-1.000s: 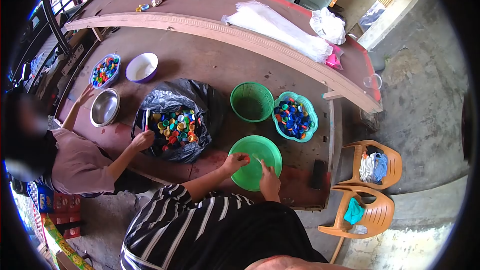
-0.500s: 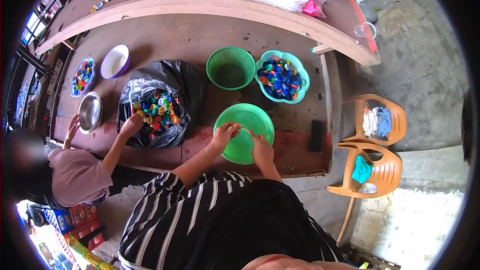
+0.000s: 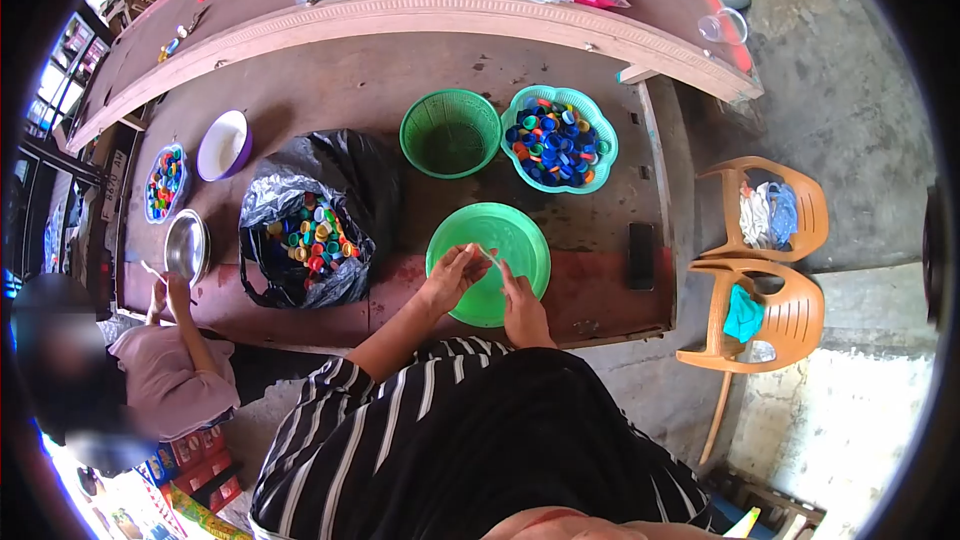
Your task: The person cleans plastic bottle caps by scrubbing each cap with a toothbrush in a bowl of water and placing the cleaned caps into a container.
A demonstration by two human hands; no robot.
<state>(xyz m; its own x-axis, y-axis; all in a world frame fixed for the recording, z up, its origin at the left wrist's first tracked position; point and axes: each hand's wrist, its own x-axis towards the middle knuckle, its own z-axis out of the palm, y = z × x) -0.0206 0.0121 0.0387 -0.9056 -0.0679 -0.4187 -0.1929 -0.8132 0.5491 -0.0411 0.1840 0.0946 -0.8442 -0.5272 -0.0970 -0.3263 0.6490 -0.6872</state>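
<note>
Over the light green basin (image 3: 520,230) my two hands are close together. My left hand (image 3: 455,278) is closed in a pinch, and what its fingertips hold is too small to make out. My right hand (image 3: 523,312) is wrapped round a thin, pale, blade-like tool (image 3: 496,259), which points toward the left fingertips. Behind the basin stand a dark green basket (image 3: 450,110) and a turquoise scalloped basket (image 3: 607,135) of colourful bottle caps (image 3: 560,145).
A black plastic bag (image 3: 375,180) of bottle caps lies left of the basin. Further left are a metal bowl (image 3: 187,248), a purple bowl (image 3: 226,145) and a small basket of caps (image 3: 166,183). A co-worker (image 3: 175,370) sits there. A phone (image 3: 641,256) lies at right.
My hands stay over the basin, with the pale tool now showing more clearly between them. The co-worker's hand has left the bag, and both their hands are together near the metal bowl, holding something thin.
</note>
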